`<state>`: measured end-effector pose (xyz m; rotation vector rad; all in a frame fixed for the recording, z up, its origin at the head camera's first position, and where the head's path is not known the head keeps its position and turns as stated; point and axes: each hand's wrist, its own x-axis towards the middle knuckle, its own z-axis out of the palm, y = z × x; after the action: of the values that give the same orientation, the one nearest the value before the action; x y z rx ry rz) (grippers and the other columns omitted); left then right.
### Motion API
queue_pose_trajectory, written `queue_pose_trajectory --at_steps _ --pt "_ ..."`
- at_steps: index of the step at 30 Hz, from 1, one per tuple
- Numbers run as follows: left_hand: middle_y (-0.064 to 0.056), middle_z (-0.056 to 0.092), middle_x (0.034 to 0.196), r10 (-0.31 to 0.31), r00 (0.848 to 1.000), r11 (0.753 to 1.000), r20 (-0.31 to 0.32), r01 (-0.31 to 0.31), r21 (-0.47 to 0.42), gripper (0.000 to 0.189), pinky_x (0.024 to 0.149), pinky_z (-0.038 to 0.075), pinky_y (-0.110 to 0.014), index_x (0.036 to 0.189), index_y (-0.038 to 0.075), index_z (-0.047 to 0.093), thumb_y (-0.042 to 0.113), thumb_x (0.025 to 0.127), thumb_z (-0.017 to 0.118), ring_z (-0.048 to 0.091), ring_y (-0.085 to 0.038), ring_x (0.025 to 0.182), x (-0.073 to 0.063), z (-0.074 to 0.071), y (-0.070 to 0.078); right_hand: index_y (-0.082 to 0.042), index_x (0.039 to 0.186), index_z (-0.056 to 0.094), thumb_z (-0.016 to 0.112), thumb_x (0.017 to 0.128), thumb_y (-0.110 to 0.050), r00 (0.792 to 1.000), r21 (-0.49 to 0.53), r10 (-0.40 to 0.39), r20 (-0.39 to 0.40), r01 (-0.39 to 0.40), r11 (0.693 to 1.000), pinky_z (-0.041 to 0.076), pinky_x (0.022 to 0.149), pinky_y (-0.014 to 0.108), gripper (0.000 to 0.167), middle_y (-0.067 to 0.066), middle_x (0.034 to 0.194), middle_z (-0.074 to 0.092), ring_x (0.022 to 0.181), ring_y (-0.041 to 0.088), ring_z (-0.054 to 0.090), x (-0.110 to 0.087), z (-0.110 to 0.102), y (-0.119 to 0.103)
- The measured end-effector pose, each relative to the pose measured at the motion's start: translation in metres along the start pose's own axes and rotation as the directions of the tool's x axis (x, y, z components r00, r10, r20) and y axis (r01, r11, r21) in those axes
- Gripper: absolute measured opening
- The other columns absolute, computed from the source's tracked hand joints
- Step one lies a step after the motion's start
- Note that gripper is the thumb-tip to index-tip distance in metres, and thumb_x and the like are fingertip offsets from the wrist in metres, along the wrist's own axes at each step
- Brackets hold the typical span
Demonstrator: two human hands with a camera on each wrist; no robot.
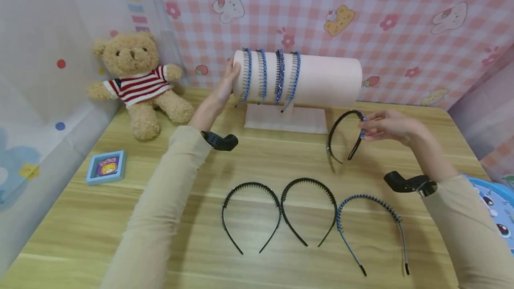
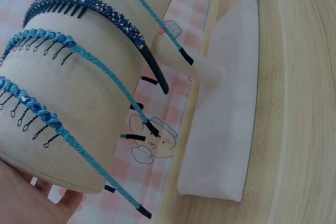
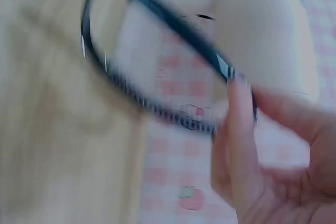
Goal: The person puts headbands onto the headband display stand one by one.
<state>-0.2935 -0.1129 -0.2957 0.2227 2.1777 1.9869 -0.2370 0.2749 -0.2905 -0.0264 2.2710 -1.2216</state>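
Observation:
A pale padded headband stand (image 1: 331, 77) stands at the back of the table, its roll lying sideways above a flat base (image 2: 220, 129). My left hand (image 1: 224, 87) grips the roll's left end. Several headbands circle the roll's left half, three in braided blue cord and one glittery headband (image 2: 89, 3). To the right of the base, my right hand (image 1: 389, 126) pinches a dark headband (image 1: 330, 139) by its sparkly blue part, holding it raised with the tips downward. The right wrist view shows this headband blurred, in front of the roll's bare right end.
Two black toothed headbands (image 1: 252, 184) (image 1: 309, 179) and a blue corded headband (image 1: 371, 197) lie in a row at the front. A teddy bear (image 1: 132, 59) sits at the back left, near a small blue frame (image 1: 92, 173). A blue round item (image 1: 495, 217) is at right.

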Motion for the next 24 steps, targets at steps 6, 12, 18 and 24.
queue_pose_trajectory --at_steps 6,12,18,24 --pt "0.000 0.000 0.155 0.007 1.000 1.000 -0.012 -0.007 0.005 0.058 0.114 0.009 -0.042 0.147 0.024 -0.004 0.044 0.098 0.018 0.005 -0.018 0.142 0.000 0.000 -0.001 0.005 0.114 0.038 0.058 0.088 -0.030 0.874 -0.125 -0.194 -0.445 0.154 0.980 0.049 0.060 0.013 0.048 -0.010 0.077 0.060 0.060 -0.008 0.057 -0.013 0.006 -0.021" --pt "0.000 -0.003 0.155 0.005 1.000 1.000 -0.017 -0.005 0.008 0.059 0.114 0.009 -0.043 0.147 0.024 -0.006 0.045 0.097 0.019 0.003 -0.018 0.142 0.000 0.001 -0.002 0.009 0.110 0.045 0.064 0.085 -0.019 0.716 -0.382 -0.408 -0.566 0.211 0.900 0.045 0.056 0.013 0.042 0.023 0.095 0.060 0.070 0.011 0.061 -0.003 0.039 -0.048" --pt "0.001 -0.007 0.155 0.009 1.000 1.000 0.001 -0.009 -0.005 0.059 0.114 0.008 -0.043 0.147 0.024 -0.006 0.045 0.097 0.019 0.000 -0.018 0.142 0.000 0.001 -0.002 0.009 0.100 0.045 0.062 0.085 -0.007 0.654 -0.537 -0.546 -0.524 0.243 0.808 0.051 0.070 0.044 0.028 0.029 0.093 0.060 0.082 0.038 0.061 0.010 0.060 -0.061" --pt "0.001 -0.004 0.155 0.013 1.000 1.000 0.002 -0.013 -0.013 0.058 0.114 0.010 -0.043 0.147 0.025 -0.005 0.044 0.098 0.019 0.003 -0.018 0.142 0.000 0.001 -0.002 0.008 0.103 0.045 0.070 0.080 -0.013 0.641 -0.615 -0.575 -0.508 0.198 0.763 0.046 0.076 0.047 0.039 0.027 0.098 0.054 0.088 0.038 0.053 0.013 0.053 -0.063"
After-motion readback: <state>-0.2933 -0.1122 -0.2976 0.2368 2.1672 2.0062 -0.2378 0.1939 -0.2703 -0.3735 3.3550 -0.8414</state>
